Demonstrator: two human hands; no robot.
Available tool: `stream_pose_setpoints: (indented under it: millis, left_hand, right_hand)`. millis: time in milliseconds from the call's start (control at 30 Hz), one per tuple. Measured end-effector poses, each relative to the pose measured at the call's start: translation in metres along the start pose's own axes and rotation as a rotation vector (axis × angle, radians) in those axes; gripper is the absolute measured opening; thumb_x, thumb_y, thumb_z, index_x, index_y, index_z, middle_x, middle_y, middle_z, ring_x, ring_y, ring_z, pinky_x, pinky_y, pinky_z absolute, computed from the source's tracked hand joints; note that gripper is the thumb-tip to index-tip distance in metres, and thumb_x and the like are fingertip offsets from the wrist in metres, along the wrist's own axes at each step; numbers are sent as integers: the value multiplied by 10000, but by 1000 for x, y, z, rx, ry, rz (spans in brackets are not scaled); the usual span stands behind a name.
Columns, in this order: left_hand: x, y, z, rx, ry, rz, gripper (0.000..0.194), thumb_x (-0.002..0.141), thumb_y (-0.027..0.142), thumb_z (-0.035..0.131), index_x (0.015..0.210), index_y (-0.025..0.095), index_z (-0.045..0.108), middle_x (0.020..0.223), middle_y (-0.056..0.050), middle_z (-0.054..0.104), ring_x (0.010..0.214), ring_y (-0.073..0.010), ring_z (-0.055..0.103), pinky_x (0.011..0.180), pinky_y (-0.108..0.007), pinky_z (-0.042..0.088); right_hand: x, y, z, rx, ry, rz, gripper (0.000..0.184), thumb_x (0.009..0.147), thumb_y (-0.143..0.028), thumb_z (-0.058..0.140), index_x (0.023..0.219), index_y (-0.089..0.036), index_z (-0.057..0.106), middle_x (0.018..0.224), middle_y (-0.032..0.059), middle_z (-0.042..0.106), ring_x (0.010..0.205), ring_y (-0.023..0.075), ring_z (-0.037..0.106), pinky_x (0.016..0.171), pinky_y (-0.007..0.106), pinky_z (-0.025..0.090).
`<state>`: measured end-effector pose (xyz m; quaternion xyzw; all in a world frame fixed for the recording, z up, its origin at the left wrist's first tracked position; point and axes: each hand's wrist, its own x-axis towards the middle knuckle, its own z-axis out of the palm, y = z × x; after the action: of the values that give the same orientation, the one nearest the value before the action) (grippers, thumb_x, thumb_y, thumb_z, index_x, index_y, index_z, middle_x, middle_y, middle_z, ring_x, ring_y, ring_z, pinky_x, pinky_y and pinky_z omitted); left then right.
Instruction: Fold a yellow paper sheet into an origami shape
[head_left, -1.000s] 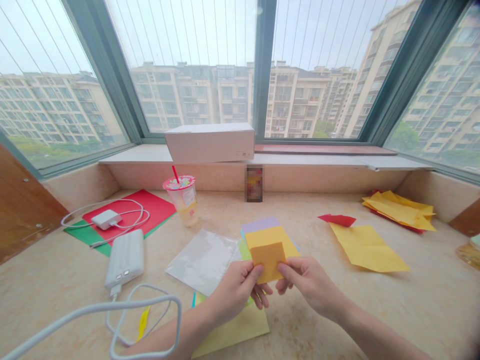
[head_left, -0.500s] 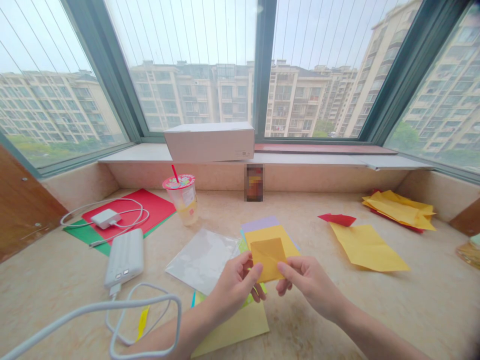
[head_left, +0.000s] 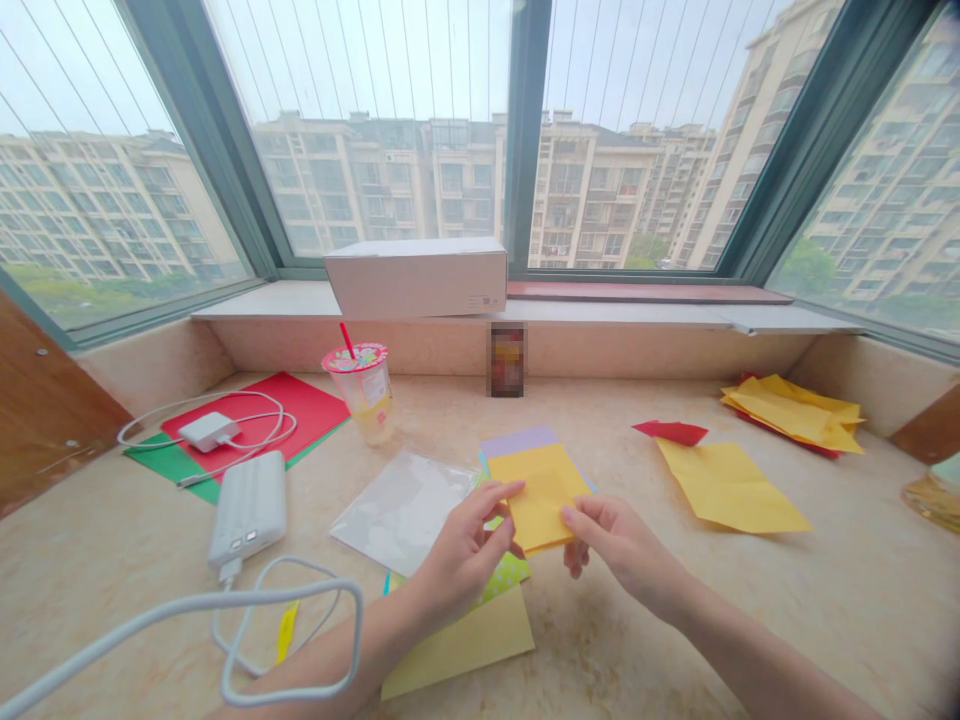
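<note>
Paper (head_left: 546, 518), yellow and layered at its near edge, sits between our two hands above the middle of the counter (head_left: 637, 650), overlapping a flat yellow sheet (head_left: 521, 462) in our view. With our right hand (head_left: 616, 542) we grip its right edge, thumb on top and fingers curled below. Our left hand (head_left: 466, 542) is partly open along the left edge, index finger reaching over the top; we cannot tell whether it pinches anything. Just beyond we see a purple sheet (head_left: 517, 439), and to the left a clear plastic sleeve (head_left: 405, 510). Near our left wrist lie a dotted green sheet (head_left: 511, 575) and a pale yellow sheet (head_left: 472, 645). Farther left we have a white power bank (head_left: 249, 508) with its cable (head_left: 180, 608), while a cup (head_left: 367, 405) with a red straw (head_left: 347, 341) stands on the far left side. To the right, a loose yellow sheet (head_left: 731, 490) borders a red scrap (head_left: 671, 432), with a pile of yellow and red paper (head_left: 793, 410) at the far right
</note>
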<state>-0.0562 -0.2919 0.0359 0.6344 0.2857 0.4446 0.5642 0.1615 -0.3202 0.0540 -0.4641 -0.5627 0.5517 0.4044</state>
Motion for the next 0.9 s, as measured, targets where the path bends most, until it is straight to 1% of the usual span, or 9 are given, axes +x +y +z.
stream_pose_setpoints:
  millis: [67,133,200,233,300,400,633,767,900]
  left_hand:
    - [1,-2,0,10,15,10,381,941,399,636,1284,236,664,1258,-124,546,1078,-262,602,732,-339,654]
    - [2,-2,0,5,21,15,383,944,401,630,1291,245,666,1241,-121,536,1070,-263,602,706,-343,661]
    - [1,2,1,-13,14,25,371,953,403,618,1288,252,670,1260,-119,523,1100,-273,589,734,-365,664]
    - [1,4,1,-20,8,28,362,959,404,610,1282,254,674,1273,-119,520,1121,-279,581,758,-377,662]
    - [0,6,1,-32,-2,27,347,976,407,582,1272,253,679,1277,-118,530,1136,-284,580,790,-388,654]
    - [0,5,0,-53,-10,-1,375,999,401,544,1341,268,622,1252,-112,573,1071,-256,624,805,-382,637]
    - [2,-5,-2,-108,7,-15,592,988,363,567,1534,305,348,1408,-129,497,1088,-239,643,873,-387,589]
    - [3,-6,-4,7,37,-61,573,952,346,603,1483,217,430,1290,-140,581,1045,-232,639,801,-337,592]
    - [4,-1,-3,147,27,-97,438,937,342,605,1330,150,580,1065,-119,664,928,-217,651,704,-302,588]
  right_hand:
    - [1,1,0,-43,29,-41,522,937,-641,530,789,-157,662,598,30,675,553,153,625,590,286,463]
    - [1,2,0,-37,77,-75,494,948,-606,544,1093,-149,664,657,25,693,615,171,655,626,301,491]
    - [0,3,-2,16,86,-111,589,939,-539,603,1399,-188,493,864,50,738,742,189,695,711,334,533]
    - [-1,3,-3,27,69,-126,628,930,-505,630,1455,-220,435,991,69,737,822,200,706,767,358,547]
    - [-3,2,-5,-56,27,-153,580,909,-439,671,1430,-263,485,1169,88,701,969,229,694,877,409,542]
    - [-5,1,-6,-312,54,-209,435,888,-362,692,1309,-271,628,1203,84,694,1057,254,654,941,432,515]
    - [-5,8,-4,-492,140,-317,389,892,-356,678,1267,-251,685,1079,60,759,889,218,672,857,385,554]
    - [-7,10,-5,-516,159,-350,322,944,-411,618,1173,-227,748,928,55,786,753,194,682,717,318,553]
    - [-10,3,-6,-509,229,-340,365,992,-439,533,968,-196,803,720,36,736,593,161,614,564,271,472]
